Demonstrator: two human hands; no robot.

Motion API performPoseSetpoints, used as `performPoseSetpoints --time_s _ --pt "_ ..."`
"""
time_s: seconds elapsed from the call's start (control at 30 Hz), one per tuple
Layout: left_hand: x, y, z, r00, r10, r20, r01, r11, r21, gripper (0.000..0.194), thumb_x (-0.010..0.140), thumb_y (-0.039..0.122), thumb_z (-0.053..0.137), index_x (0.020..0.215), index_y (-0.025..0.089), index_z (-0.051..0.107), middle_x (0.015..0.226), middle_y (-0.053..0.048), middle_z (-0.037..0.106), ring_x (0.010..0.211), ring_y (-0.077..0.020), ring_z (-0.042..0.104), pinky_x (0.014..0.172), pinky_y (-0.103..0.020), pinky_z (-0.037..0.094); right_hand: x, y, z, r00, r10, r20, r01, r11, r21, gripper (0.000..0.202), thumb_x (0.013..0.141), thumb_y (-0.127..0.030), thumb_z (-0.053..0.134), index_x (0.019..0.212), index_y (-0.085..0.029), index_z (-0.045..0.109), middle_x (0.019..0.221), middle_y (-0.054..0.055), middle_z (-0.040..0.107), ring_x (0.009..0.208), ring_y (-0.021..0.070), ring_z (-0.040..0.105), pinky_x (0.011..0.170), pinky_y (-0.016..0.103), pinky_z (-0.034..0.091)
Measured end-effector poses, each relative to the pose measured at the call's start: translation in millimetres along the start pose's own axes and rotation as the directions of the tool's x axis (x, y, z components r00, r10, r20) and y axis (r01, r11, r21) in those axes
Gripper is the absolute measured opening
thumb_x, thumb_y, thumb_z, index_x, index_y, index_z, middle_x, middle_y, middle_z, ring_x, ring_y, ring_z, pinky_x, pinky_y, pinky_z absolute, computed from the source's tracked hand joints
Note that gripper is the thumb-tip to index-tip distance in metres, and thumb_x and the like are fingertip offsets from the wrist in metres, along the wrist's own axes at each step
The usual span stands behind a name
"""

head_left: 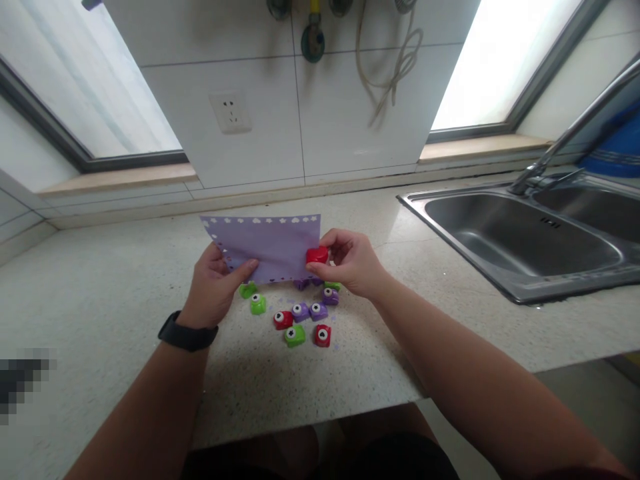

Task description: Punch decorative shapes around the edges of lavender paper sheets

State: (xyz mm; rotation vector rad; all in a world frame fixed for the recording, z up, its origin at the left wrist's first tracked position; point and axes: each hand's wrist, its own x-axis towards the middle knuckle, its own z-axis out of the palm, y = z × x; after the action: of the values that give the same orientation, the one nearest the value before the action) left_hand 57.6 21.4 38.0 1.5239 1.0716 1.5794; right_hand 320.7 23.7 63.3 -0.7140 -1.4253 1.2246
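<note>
A sheet of purple paper (275,243) is held up above the counter, with small shaped holes punched along its top, left and bottom edges. My left hand (220,273) pinches its lower left part, thumb on the near face. A red craft punch (317,255) sits at the paper's right edge, gripped between the thumb and fingers of my right hand (350,260). Beneath the paper lie several more punches, among them a green punch (295,335), a red punch (323,335) and a purple punch (319,311). Some are partly hidden by the paper.
A speckled counter (125,280) runs along the tiled wall. To the right is a steel sink (520,227) with a faucet (530,177). A wall socket (230,112) and a looped cable (400,67) are at the back. Small purple paper bits lie around the punches.
</note>
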Motion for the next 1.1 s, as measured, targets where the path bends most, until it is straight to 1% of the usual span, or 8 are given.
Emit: performPoseSetpoints --time_s 0.2,0.33,0.4,0.57,0.63,0.77,0.93,1.1 --pt "1 -2 -0.9 0.999 -0.009 -0.036 0.010 1.000 0.022 0.047 0.070 0.031 0.090 0.107 0.022 0.064 0.112 -0.007 0.077 0.105 -0.0264 0.074 0.100 -0.048 0.059 -2 -2 -2 0.998 -0.054 0.034 0.057 0.994 -0.097 0.038 0.060 -0.034 0.097 0.081 -0.021 0.067 0.065 -0.002 0.062 0.059 0.0123 0.051 0.056 0.031 0.041" --pt "2 -2 -1.3 1.000 -0.013 -0.004 0.014 0.998 0.067 0.038 0.070 0.029 0.090 0.097 0.021 0.065 0.101 -0.005 0.077 0.099 -0.0263 0.074 0.095 -0.045 0.060 -4 -4 -2 0.994 -0.086 0.062 0.094 0.984 -0.154 0.035 0.064 -0.036 0.094 0.079 -0.022 0.065 0.063 -0.003 0.059 0.057 0.0117 0.048 0.055 0.031 0.038" --pt "1 -2 -0.3 1.000 -0.025 -0.004 0.026 0.998 0.054 0.037 0.070 0.028 0.090 0.097 0.021 0.065 0.100 -0.004 0.077 0.097 -0.0251 0.074 0.094 -0.044 0.060 -4 -5 -2 0.992 -0.096 0.077 0.109 0.979 -0.173 0.034 0.065 -0.036 0.093 0.078 -0.022 0.065 0.062 -0.004 0.058 0.057 0.0115 0.047 0.055 0.031 0.038" --pt "1 -4 3.4 0.998 -0.046 -0.043 0.042 0.995 -0.090 0.044 0.068 0.024 0.092 0.103 0.021 0.067 0.105 -0.003 0.078 0.098 -0.0207 0.074 0.095 -0.038 0.059 -5 -6 -3 0.987 -0.114 0.111 0.135 0.969 -0.208 0.035 0.062 -0.034 0.093 0.078 -0.020 0.065 0.058 -0.006 0.057 0.052 0.0095 0.047 0.054 0.028 0.038" --pt "2 -5 4.0 0.998 -0.048 -0.049 0.042 0.992 -0.118 0.045 0.068 0.023 0.093 0.104 0.021 0.067 0.105 -0.003 0.078 0.098 -0.0199 0.074 0.095 -0.036 0.058 -6 -6 -3 0.985 -0.131 0.116 0.155 0.961 -0.228 0.034 0.063 -0.033 0.093 0.078 -0.019 0.066 0.057 -0.006 0.056 0.051 0.0090 0.046 0.053 0.028 0.038" --pt "2 -6 4.9 0.997 -0.052 -0.063 0.045 0.993 -0.111 0.044 0.067 0.023 0.093 0.102 0.021 0.067 0.098 -0.001 0.077 0.093 -0.0199 0.073 0.090 -0.036 0.059 -7 -9 -3 0.977 -0.176 0.120 0.203 0.940 -0.275 0.032 0.065 -0.033 0.092 0.077 -0.018 0.066 0.058 -0.005 0.057 0.051 0.0090 0.046 0.052 0.027 0.039" --pt "2 -4 6.3 0.997 -0.050 -0.061 0.042 0.991 -0.129 0.046 0.068 0.024 0.093 0.105 0.022 0.066 0.100 -0.001 0.076 0.093 -0.0194 0.073 0.089 -0.035 0.059 -8 -10 -3 0.966 -0.221 0.132 0.253 0.909 -0.332 0.029 0.068 -0.033 0.090 0.077 -0.018 0.066 0.060 -0.004 0.059 0.052 0.0092 0.049 0.054 0.027 0.042" --pt "2 -5 3.6 0.997 -0.022 -0.075 0.016 0.997 -0.075 0.040 0.067 0.024 0.093 0.097 0.021 0.066 0.086 0.002 0.071 0.082 -0.0162 0.069 0.078 -0.029 0.058 -8 -11 -4 0.933 -0.320 0.163 0.359 0.842 -0.403 0.025 0.070 -0.028 0.089 0.077 -0.017 0.067 0.063 -0.002 0.063 0.053 0.0085 0.050 0.054 0.025 0.042"
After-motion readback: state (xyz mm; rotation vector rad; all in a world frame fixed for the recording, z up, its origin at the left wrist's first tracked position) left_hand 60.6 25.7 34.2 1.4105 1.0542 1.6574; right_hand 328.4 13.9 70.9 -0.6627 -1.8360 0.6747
